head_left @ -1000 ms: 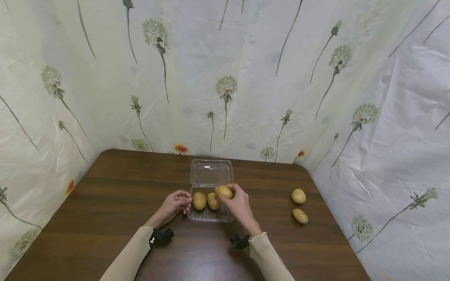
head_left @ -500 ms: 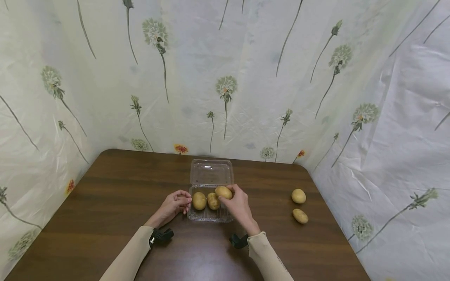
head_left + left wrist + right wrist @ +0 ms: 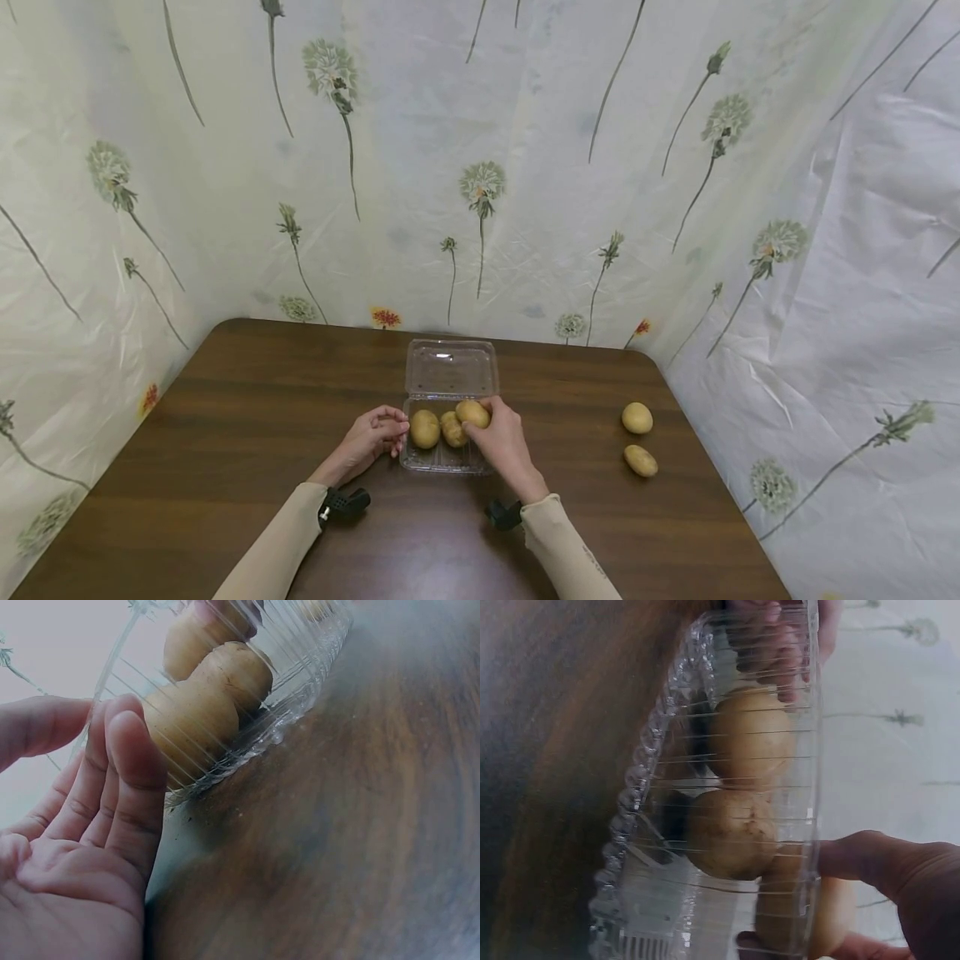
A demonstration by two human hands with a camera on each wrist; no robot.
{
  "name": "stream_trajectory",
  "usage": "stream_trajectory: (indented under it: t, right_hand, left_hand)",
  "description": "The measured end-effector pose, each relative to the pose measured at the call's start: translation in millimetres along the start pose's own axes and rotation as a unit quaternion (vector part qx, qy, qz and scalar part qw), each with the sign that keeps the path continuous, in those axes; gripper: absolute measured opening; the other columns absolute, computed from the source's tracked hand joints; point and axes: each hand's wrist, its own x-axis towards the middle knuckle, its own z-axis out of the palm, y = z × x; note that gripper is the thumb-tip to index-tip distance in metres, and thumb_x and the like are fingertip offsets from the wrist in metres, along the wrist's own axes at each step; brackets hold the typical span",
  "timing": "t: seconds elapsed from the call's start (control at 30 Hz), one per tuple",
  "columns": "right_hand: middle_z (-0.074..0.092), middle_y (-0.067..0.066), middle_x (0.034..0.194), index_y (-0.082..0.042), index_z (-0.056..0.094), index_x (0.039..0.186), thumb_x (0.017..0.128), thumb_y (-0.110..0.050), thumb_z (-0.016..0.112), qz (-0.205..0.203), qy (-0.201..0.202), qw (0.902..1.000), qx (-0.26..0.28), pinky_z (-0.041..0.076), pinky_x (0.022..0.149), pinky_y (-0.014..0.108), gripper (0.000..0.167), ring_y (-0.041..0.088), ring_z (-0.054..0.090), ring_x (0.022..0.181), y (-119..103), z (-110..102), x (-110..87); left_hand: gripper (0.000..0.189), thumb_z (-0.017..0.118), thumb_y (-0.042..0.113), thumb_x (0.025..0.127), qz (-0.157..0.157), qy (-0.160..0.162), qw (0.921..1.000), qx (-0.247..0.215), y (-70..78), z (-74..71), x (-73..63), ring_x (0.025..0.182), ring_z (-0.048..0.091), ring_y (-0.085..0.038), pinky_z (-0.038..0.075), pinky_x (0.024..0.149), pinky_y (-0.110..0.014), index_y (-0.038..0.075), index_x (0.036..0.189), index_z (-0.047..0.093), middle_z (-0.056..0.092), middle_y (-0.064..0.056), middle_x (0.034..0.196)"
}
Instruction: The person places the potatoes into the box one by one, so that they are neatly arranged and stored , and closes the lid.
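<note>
A clear plastic clamshell container lies on the table with its lid tipped back. Two potatoes sit in it: one potato at the left and a second potato against it. My left hand pinches the container's left rim between thumb and fingers, as the left wrist view shows. With the right hand I grip a third potato at the right end of the container, close to the second potato. In the right wrist view that held potato shows partly above the rim, partly through the ribbed wall.
Two more potatoes, a rounder one and a longer one, lie on the right side of the brown wooden table. A flower-printed curtain hangs behind and beside the table.
The right hand has shifted slightly left with its potato, bringing it nearer the second potato, which has tilted a little left. The left hand stays where it was.
</note>
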Motion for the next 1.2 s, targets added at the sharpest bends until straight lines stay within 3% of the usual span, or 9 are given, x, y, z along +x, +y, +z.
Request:
stream_trajectory:
  t: [0.3,0.53,0.9,1.2]
  right_hand:
    - [0.068,0.015,0.091,0.003,0.064,0.106,0.078,-0.018,0.077,-0.006,-0.001,0.9987,-0.05,0.044,0.053,0.026,0.038,0.017,0.057,0.067,-4.5,-0.4,1.2]
    - [0.057,0.013,0.087,0.003,0.068,0.101,0.077,-0.02,0.08,-0.016,0.02,0.9954,-0.092,0.046,0.056,0.029,0.035,0.021,0.055,0.07,-9.8,0.6,-2.0]
    - [0.067,0.012,0.085,-0.001,0.068,0.098,0.078,-0.018,0.08,-0.01,0.037,0.9941,-0.102,0.041,0.049,0.028,0.029,0.019,0.057,0.063,-16.0,0.3,-4.8]
    - [0.066,0.013,0.081,-0.001,0.068,0.089,0.075,-0.015,0.081,-0.051,0.072,0.9868,-0.136,0.048,0.055,0.037,0.024,0.027,0.063,0.069,-13.7,3.2,-6.9]
  left_hand:
    - [0.023,0.062,0.01,0.094,0.003,-0.004,1.0,-0.002,0.3,-0.2,-0.3,0.064,0.056,-0.012,0.048,0.056,-0.024,-0.003,0.109,0.049,0.061,-0.004,0.075]
    - [0.022,0.062,0.01,0.094,0.0,0.002,1.0,-0.002,1.2,1.1,-1.0,0.063,0.056,-0.012,0.048,0.056,-0.024,-0.001,0.108,0.05,0.062,-0.003,0.074]
    - [0.022,0.061,0.01,0.094,0.003,0.002,1.0,-0.001,0.1,-0.1,-0.4,0.063,0.056,-0.012,0.048,0.055,-0.023,-0.002,0.108,0.05,0.061,-0.003,0.075]
    - [0.021,0.062,0.01,0.094,0.003,0.001,1.0,-0.003,0.5,0.1,-0.3,0.064,0.057,-0.012,0.048,0.056,-0.023,-0.001,0.107,0.05,0.062,-0.003,0.076]
